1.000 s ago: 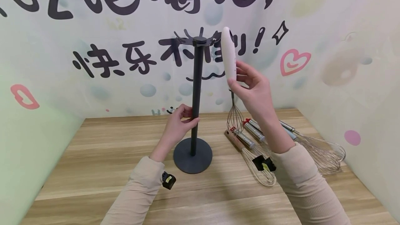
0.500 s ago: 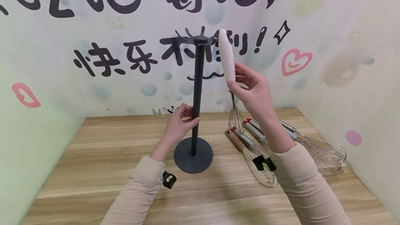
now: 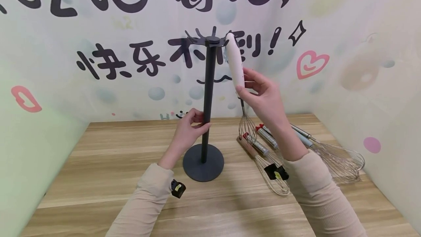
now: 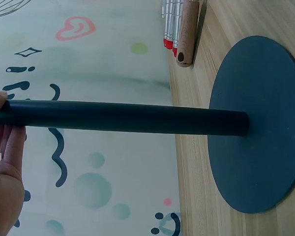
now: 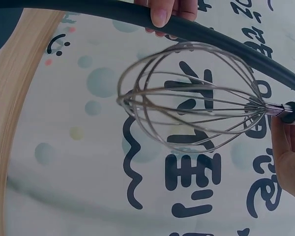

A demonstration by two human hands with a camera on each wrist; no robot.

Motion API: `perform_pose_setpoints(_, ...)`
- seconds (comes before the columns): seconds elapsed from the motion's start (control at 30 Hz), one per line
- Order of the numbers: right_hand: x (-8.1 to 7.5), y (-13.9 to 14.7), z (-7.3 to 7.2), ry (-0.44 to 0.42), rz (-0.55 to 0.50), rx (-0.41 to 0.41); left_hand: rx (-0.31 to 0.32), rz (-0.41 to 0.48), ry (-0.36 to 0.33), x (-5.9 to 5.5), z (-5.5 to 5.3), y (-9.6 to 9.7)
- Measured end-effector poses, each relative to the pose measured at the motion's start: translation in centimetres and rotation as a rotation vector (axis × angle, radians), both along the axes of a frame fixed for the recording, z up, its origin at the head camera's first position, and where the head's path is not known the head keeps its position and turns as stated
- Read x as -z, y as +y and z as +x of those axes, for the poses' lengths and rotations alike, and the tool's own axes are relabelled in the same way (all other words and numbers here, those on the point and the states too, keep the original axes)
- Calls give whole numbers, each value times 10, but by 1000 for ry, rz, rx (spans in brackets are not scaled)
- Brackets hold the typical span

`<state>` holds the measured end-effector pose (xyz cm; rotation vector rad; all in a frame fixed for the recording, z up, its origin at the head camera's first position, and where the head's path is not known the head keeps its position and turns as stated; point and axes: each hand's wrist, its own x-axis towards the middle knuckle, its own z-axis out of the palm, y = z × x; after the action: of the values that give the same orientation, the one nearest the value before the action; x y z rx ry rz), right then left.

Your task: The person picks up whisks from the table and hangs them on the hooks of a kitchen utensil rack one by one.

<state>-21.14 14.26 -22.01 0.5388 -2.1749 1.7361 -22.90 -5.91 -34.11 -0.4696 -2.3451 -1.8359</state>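
Note:
A black stand with a round base and a ring of hooks at its top stands upright on the table. My left hand grips its pole low down; the left wrist view shows thumb and fingers on either side of the pole. In my right hand is a whisk with a white handle, pinched near the handle's lower end. Its wire head hangs downward. The handle's top overlaps the right-hand hooks in the head view.
Right of the stand, several whisks lie on the wooden table: one has a wooden handle, others metal handles with red ends. A large wire whisk head lies beyond my right forearm. A printed wall rises behind.
My right hand has moved the white-handled whisk left and slightly down, bringing its top from beside the hooks to overlap them. My left hand keeps its place on the pole.

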Motion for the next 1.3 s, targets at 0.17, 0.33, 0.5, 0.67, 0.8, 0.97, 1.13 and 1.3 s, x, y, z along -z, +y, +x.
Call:
perform_pose_setpoints(0.17, 3, -2, -1, -6, 6, -9, -5, 0, -17, 0, 0, 0)
perform_pose_setpoints(0.33, 5, -4, -2, -19, -2, -19, -8, -2, -19, -1, 0, 0)
perform_pose_setpoints(0.5, 6, -5, -2, -17, -5, -27, -7, -5, -21, -1, 0, 0)
perform_pose_setpoints(0.67, 7, -6, -2, -13, -18, -43, -11, -6, -23, -1, 0, 0)
perform_pose_setpoints(0.8, 8, -7, -3, -15, -32, -54, -17, -7, -30, -1, 0, 0)
perform_pose_setpoints(0.97, 9, -7, -4, -32, -44, -59, -18, -13, -34, -2, 1, 0)
perform_pose_setpoints(1.13, 10, -7, -4, -34, -46, -63, -16, -21, -31, -2, 1, 1)
perform_pose_setpoints(1.3, 10, -7, -4, -35, -42, -63, -19, -22, -29, -2, 2, 1)
